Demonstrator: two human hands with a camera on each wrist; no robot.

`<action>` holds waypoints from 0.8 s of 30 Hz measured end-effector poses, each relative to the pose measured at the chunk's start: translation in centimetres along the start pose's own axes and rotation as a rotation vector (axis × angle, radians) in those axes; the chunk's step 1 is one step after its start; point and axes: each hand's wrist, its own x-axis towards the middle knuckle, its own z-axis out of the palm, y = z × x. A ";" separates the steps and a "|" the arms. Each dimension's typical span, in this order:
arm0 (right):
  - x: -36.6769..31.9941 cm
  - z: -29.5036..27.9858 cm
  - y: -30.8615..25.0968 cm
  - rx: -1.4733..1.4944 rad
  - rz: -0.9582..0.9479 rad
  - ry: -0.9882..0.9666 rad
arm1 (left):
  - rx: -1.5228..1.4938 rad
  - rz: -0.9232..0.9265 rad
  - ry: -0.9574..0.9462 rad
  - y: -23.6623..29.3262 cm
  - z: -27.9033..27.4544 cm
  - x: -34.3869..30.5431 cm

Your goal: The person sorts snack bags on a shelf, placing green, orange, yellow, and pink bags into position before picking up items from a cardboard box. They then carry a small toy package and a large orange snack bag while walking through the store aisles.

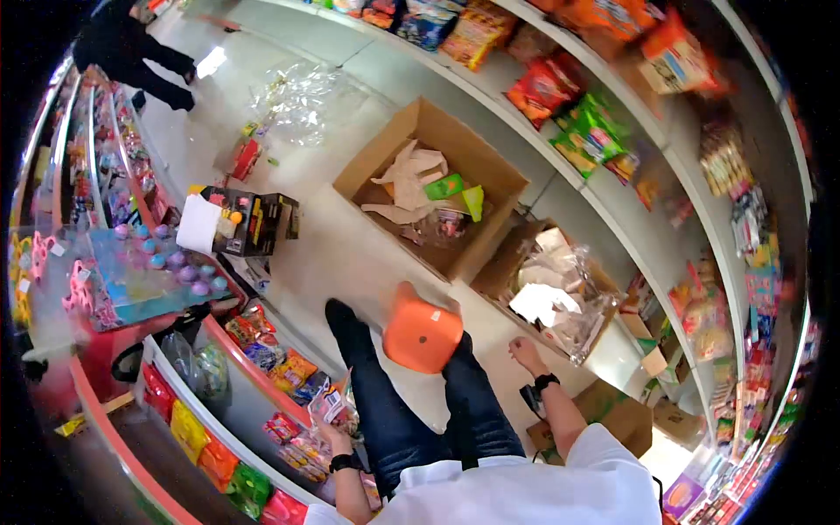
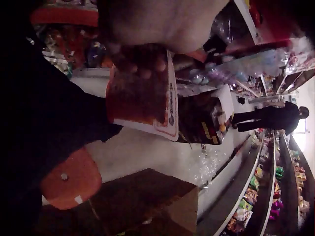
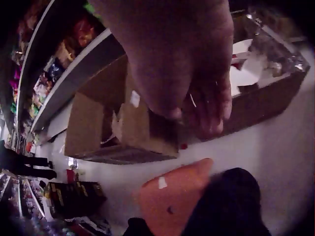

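Low over the snack shelf at my left, my left hand point(image 1: 332, 437) holds a flat packet point(image 1: 327, 406) with a pale, printed front. In the left wrist view the fingertips point(image 2: 158, 65) lie across this packet point(image 2: 140, 101), which looks reddish with a white border. My right hand point(image 1: 527, 357) hangs in the air by my right knee, fingers loosely bent and nothing in it. Beside it stands a cardboard box point(image 1: 499, 267) full of clear plastic and white paper. The right wrist view has the same hand point(image 3: 182, 64) overlapping the boxes.
An orange stool point(image 1: 423, 328) stands between my legs. Beyond it is a larger open carton point(image 1: 372, 162) holding paper and green pieces. Shelves of snack bags point(image 1: 591, 131) curve along the right. A black box point(image 1: 254, 223) sits ahead left, and a person point(image 1: 122, 48) stands farther off.
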 end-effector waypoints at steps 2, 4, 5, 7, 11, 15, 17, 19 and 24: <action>4.0 1.6 -6.1 -0.009 -0.037 0.000 | 0.002 -0.061 0.010 4.4 3.1 0.2; 6.9 5.1 -11.8 0.040 -0.042 0.009 | 0.064 -0.057 -0.015 11.0 7.8 -1.4; 8.1 7.1 -14.3 0.088 -0.028 0.021 | 0.086 -0.030 -0.029 13.0 8.9 0.6; 10.1 10.3 -18.7 0.107 -0.011 -0.051 | -0.015 -0.017 -0.173 14.2 8.6 7.6; 13.9 17.1 -27.4 -0.221 -0.205 -0.145 | 0.079 0.013 -0.164 21.5 11.1 12.1; 16.1 19.2 -41.6 -0.321 -0.240 -0.119 | 0.039 0.088 -0.090 27.7 16.2 12.6; 18.8 20.2 -43.8 -0.301 -0.266 -0.111 | 0.115 0.073 -0.135 30.4 17.5 13.0; 20.5 20.2 -47.5 -0.219 -0.310 -0.041 | 0.145 0.056 -0.156 31.9 18.6 14.2; 26.1 17.6 -55.3 -0.307 -0.303 0.012 | 0.099 0.218 -0.106 39.4 27.5 11.3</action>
